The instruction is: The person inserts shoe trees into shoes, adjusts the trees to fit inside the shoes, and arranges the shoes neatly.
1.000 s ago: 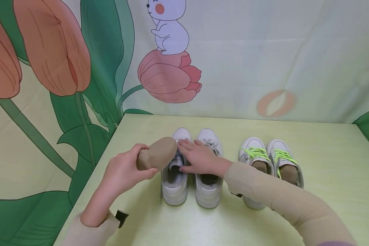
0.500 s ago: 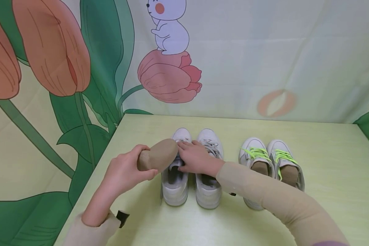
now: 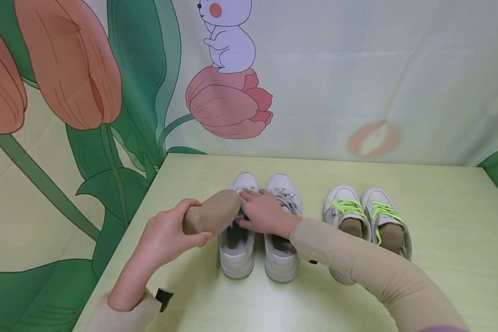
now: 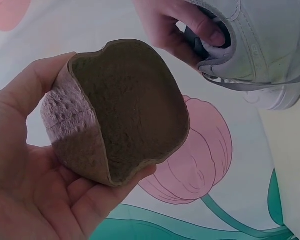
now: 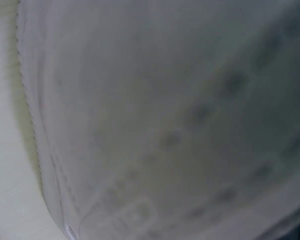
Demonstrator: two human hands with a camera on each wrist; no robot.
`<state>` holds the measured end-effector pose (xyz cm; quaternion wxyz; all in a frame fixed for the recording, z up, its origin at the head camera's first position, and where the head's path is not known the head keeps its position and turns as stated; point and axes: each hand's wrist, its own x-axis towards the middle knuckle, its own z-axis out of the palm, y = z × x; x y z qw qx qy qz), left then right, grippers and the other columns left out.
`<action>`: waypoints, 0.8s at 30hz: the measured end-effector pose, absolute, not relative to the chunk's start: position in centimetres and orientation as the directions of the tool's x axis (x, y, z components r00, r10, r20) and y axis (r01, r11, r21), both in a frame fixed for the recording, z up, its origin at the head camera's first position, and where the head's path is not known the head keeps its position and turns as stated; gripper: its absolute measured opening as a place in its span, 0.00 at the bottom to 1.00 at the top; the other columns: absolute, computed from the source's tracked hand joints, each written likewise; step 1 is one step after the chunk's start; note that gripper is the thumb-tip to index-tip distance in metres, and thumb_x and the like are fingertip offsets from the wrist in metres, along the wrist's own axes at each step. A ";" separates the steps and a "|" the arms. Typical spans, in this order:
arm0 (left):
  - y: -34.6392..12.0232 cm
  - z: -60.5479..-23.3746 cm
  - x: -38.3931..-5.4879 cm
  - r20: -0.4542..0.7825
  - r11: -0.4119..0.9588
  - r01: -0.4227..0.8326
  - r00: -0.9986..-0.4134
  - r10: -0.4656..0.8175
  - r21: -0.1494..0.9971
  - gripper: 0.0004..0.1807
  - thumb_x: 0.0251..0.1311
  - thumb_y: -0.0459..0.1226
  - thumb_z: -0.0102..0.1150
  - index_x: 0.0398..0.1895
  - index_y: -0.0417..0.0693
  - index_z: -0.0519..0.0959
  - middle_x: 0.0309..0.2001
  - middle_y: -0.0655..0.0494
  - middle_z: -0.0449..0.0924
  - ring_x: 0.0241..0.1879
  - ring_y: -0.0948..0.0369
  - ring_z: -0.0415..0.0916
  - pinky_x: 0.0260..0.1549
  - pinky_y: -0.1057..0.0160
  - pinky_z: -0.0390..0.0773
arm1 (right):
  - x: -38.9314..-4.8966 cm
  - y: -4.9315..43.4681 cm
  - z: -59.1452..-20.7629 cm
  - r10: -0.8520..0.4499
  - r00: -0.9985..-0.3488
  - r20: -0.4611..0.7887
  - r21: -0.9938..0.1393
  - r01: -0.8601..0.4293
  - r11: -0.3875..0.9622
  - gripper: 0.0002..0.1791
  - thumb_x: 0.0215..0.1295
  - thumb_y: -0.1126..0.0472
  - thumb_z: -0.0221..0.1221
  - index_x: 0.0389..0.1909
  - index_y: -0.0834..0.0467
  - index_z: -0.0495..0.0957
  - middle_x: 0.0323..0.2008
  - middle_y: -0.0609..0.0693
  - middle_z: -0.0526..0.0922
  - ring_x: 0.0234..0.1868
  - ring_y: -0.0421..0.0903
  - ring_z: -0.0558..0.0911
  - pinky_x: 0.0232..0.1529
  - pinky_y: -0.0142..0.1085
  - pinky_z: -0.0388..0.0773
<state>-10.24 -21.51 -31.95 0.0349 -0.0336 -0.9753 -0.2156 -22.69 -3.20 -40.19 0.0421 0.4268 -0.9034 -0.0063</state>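
My left hand grips a brown moulded-pulp shoe insert between thumb and fingers, its rounded toe end pointing at the shoes. The left wrist view shows the insert's hollow open side. My right hand is on the left white sneaker of the nearer pair, pinching its tongue, with the thumb in the opening. That thumb also shows inside the shoe collar in the left wrist view. Close, blurred white shoe material fills most of the right wrist view.
The matching right sneaker stands alongside, partly under my right wrist. Farther right is a white pair with green laces, brown inserts inside, partly hidden by my right sleeve. A printed backdrop rises behind the pale table.
My right hand and forearm have shifted slightly left, the thumb moving left in the shoe opening. The insert in my left hand has dipped slightly.
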 end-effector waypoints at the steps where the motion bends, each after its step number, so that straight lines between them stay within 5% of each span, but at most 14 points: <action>1: -21.5 -31.9 -10.2 0.082 0.904 0.081 -0.995 0.051 0.419 0.31 0.39 0.50 0.65 0.49 0.51 0.70 0.37 0.50 0.80 0.32 0.56 0.75 0.29 0.59 0.71 | -22.7 -3.2 -40.2 -0.772 -0.631 0.077 0.050 -0.771 0.635 0.30 0.57 0.44 0.50 0.56 0.57 0.68 0.56 0.52 0.72 0.58 0.48 0.70 0.54 0.46 0.66; 16: -22.0 -31.5 -9.1 0.013 0.890 0.074 -0.997 0.077 0.450 0.28 0.39 0.48 0.65 0.47 0.53 0.71 0.35 0.52 0.79 0.31 0.60 0.74 0.28 0.62 0.71 | -23.2 -3.4 -39.8 -0.796 -0.598 0.092 -0.029 -0.801 0.598 0.17 0.65 0.55 0.45 0.50 0.57 0.72 0.50 0.51 0.77 0.53 0.45 0.74 0.48 0.44 0.70; 24: -21.7 -32.0 -8.9 -0.042 0.900 0.078 -0.993 0.106 0.429 0.27 0.38 0.47 0.66 0.45 0.55 0.71 0.33 0.54 0.79 0.29 0.61 0.73 0.27 0.63 0.69 | -23.6 -3.4 -39.4 -0.802 -0.588 0.104 -0.157 -0.806 0.571 0.10 0.64 0.58 0.46 0.36 0.57 0.74 0.35 0.51 0.80 0.34 0.47 0.79 0.37 0.41 0.73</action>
